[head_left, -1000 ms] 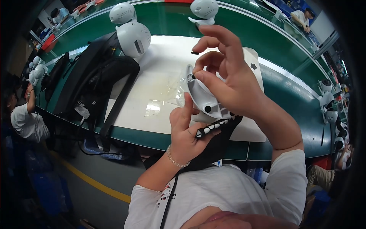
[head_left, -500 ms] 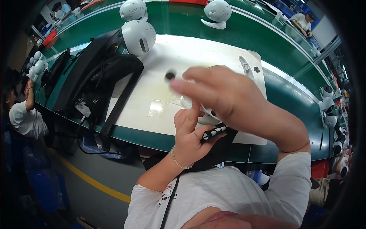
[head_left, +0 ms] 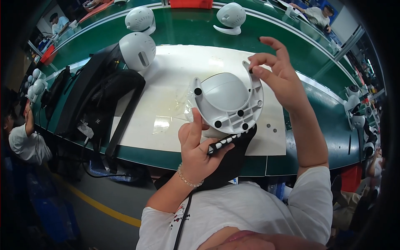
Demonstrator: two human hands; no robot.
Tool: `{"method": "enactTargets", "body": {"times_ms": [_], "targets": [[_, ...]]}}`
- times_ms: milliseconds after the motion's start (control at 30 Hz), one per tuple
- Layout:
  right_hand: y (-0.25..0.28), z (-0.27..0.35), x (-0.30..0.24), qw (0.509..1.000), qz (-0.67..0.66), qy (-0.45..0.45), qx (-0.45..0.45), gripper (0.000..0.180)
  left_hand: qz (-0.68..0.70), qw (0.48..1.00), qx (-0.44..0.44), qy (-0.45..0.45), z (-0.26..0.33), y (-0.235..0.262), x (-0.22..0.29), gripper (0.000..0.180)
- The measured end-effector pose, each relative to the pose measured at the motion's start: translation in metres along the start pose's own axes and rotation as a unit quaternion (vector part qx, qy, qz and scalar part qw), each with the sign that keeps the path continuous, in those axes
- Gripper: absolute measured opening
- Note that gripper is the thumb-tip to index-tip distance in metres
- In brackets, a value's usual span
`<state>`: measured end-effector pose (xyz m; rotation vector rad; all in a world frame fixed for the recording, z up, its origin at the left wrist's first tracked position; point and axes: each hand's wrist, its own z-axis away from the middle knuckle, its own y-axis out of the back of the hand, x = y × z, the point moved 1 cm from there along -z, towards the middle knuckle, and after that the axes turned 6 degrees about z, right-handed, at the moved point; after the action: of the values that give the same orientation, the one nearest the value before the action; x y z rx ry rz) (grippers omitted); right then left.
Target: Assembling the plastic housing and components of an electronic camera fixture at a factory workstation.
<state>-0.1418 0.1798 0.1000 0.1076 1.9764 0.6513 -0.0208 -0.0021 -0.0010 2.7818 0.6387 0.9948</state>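
Note:
A white rounded device (head_left: 226,92) lies with its horseshoe-shaped base (head_left: 227,117) turned up. Several black round pads (head_left: 218,124) sit on the base, one near the tip of its left arm. My left hand (head_left: 199,150) is closed on a black sheet (head_left: 235,153) with a row of white rounds along its edge, just below the base. My right hand (head_left: 275,79) is at the tip of the base's right arm, a small black pad (head_left: 251,70) between thumb and a finger. Another dark spot is on its raised fingertip.
Under the device is a white board (head_left: 175,62) on the green table (head_left: 187,32). At left lie a black bag (head_left: 96,79) and another white device (head_left: 137,51). Two more white devices stand farther back. Clear film (head_left: 183,106) lies beside the base. Other people work around.
My right hand has moved from over the device's left side to its right arm tip, uncovering the base. My left hand keeps hold of the black sheet.

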Motion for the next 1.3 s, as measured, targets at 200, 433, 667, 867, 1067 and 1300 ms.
{"method": "enactTargets", "body": {"times_ms": [200, 433, 667, 867, 1067, 1300], "targets": [[-0.007, 0.008, -0.004, 0.994, 0.072, 0.06, 0.063, 0.048, -0.012, 1.0, 0.0, 0.0, 0.0, 0.0, -0.001, 0.03], [-0.011, 0.014, -0.007, 0.957, 0.227, 0.142, 0.116, 0.043, -0.02, 1.0, -0.008, 0.004, 0.0, 0.0, 0.0, 0.03], [-0.006, 0.027, -0.017, 0.856, 0.43, 0.265, 0.106, 0.048, -0.035, 0.999, -0.015, -0.001, -0.001, 0.0, 0.002, 0.029], [0.002, 0.04, -0.02, 0.983, 0.161, 0.061, 0.071, 0.026, -0.032, 0.999, -0.009, 0.012, 0.002, 0.0, 0.0, 0.028], [-0.002, 0.058, 0.011, 0.999, -0.025, 0.028, 0.013, 0.011, -0.026, 1.0, -0.007, 0.003, 0.001, -0.001, 0.0, 0.028], [-0.008, 0.062, 0.002, 0.999, 0.038, 0.028, -0.013, 0.012, -0.031, 0.999, -0.005, 0.006, 0.002, -0.001, 0.0, 0.028]]}}
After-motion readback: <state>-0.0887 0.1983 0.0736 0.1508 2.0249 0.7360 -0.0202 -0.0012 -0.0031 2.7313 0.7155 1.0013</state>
